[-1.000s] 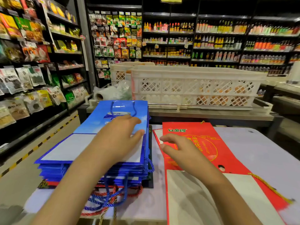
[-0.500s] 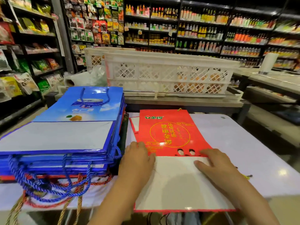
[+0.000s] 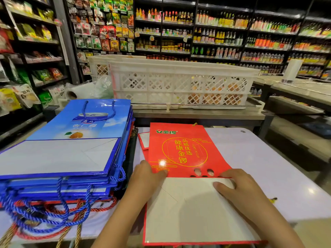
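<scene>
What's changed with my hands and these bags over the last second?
The left hand left the stack of blue bags and moved right onto the left edge of the red bag. The right hand slid back toward you onto its white flap. That stack and the white crate stayed put.

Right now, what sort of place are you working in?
Most likely a supermarket aisle: shelves of bottles, racks of snack packets, and a stack of blue gift bags beside the red bag.
</scene>
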The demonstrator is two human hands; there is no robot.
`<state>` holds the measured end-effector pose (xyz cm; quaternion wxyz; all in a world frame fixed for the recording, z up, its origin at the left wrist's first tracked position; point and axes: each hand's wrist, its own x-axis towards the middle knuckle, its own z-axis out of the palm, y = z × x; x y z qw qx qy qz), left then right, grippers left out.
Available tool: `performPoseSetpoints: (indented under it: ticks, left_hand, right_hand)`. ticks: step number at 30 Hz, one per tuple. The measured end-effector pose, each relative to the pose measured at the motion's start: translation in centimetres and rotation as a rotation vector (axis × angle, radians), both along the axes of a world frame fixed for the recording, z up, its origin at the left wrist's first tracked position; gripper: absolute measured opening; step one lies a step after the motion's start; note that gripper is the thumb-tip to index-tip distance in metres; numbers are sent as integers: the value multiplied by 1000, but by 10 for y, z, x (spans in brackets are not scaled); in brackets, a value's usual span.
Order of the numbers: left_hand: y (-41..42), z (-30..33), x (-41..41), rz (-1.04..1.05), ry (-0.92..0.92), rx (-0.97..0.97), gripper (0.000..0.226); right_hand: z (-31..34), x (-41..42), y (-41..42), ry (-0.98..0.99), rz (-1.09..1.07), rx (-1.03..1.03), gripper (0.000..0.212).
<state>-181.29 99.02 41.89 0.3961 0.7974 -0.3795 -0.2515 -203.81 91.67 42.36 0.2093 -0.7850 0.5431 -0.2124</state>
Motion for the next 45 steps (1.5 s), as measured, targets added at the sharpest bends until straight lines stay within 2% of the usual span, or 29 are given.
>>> performPoseSetpoints:
  ticks: [4,8,10,12,14,17,25,29,32,33,35,36,37,38,39,40,43,45]
  left_hand:
    - [2,1,-1,29,229,-193,48]
    - [6,9,-2,-26,416,-357,41]
    - [8,14,0,-44,424,-416,43]
    - [11,17,4,-73,405,-447,44]
    - [14,21,7,-112,426,-469,41]
    - [18,22,9,-161,486,-472,37]
    - [20,11,3,-246,717,-379,28]
    - [18,7,0,-312,716,-317,31]
    - [15,10,-4,-366,660,-258,22]
    - [13,11,-6,-372,649,-231,16]
    - [12,15,-12,-366,601,-202,8]
    - [10,18,-13,-356,537,-202,10]
    - [9,19,-11,-335,482,-197,15]
    - [3,22,-8,-311,451,-199,22]
    - [-1,21,-3,-261,481,-192,29]
    - [-5,21,1,-210,551,-184,33]
    - [-1,7,2,-120,849,-272,29]
    - [11,-1,-5,-126,991,-368,20]
  right_hand:
    - [-2,-4,2,-57,-5,10,21]
    - [-2,-4,4,-142,-68,30,35]
    - [2,-5,5,-183,-74,84,36]
    - [9,-6,5,-313,-82,166,34]
    - [15,-8,3,-443,-122,243,45]
    - [20,-14,-10,-534,-202,310,55]
    - [38,-32,-25,-974,-194,662,21]
    - [41,-37,-29,-995,-233,689,18]
    - [53,-43,-18,-962,-226,674,16]
    - [55,-47,-15,-950,-193,642,29]
    - [58,-58,-18,-949,-170,597,111]
    - [57,-63,-22,-1011,-135,609,119]
    - [61,-60,-19,-1034,-132,613,104]
    - [64,-57,-20,-1047,-182,588,78]
    - [67,-55,-17,-1096,-241,568,50]
    - [68,-54,-14,-1161,-245,532,31]
    - [64,-55,-8,-1294,-176,469,30]
    - [68,-53,-5,-1392,-180,479,16]
